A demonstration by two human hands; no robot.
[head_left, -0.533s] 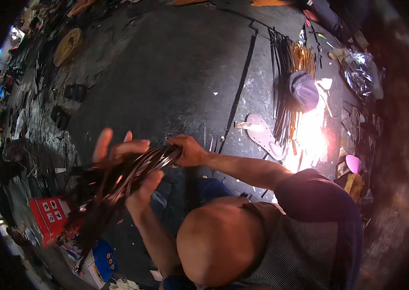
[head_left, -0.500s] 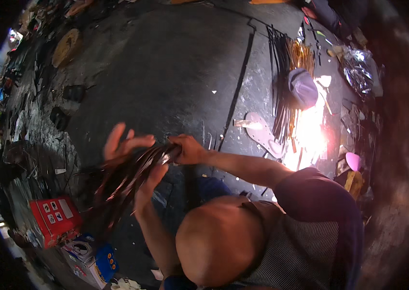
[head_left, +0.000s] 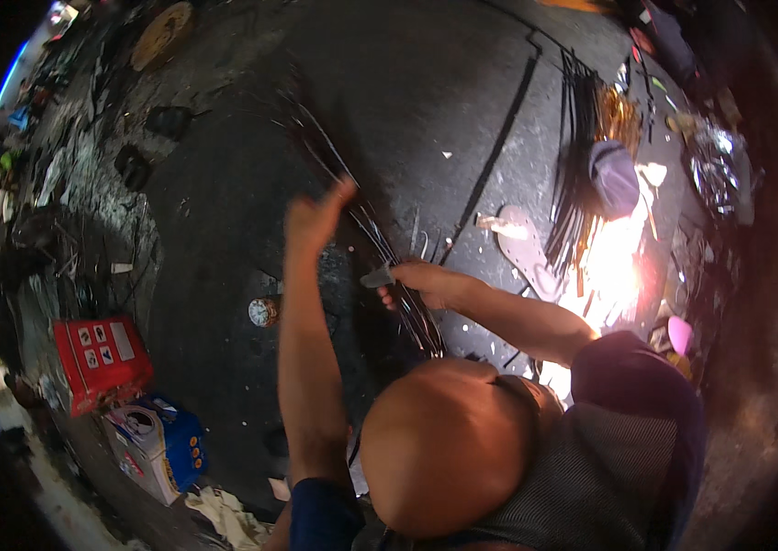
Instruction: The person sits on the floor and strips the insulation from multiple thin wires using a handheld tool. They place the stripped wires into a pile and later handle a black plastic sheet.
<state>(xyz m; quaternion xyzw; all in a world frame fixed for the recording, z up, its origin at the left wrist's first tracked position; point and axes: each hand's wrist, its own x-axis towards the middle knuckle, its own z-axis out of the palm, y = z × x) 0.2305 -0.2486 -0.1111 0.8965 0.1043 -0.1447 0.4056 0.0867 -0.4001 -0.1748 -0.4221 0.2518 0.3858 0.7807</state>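
Note:
A bundle of long, thin dark strips [head_left: 372, 230] runs slantwise across the dark floor, from the upper middle down toward my body. My right hand [head_left: 421, 283] is closed over the lower part of the bundle. A flat grey blade-like piece [head_left: 377, 277] sticks out from its fingers toward the left; its kind cannot be made out. Farther up, my left hand [head_left: 314, 219] is beside the strips, one digit stretched out toward them. Blur and angle hide most of its other fingers.
A round tin [head_left: 262, 312] stands left of the strips. At the left are a red box [head_left: 102, 356] and a blue-and-white box [head_left: 164, 441]. To the right lie a pale shoe sole [head_left: 527, 248], a grey cap [head_left: 614, 177], more dark strips [head_left: 573, 138] and crumpled clear plastic [head_left: 720, 165].
The strips, gathered in both hands and trailing to the lower left before, now stretch from upper left to lower right. My left hand has moved up. The grey piece and the tin have come into sight.

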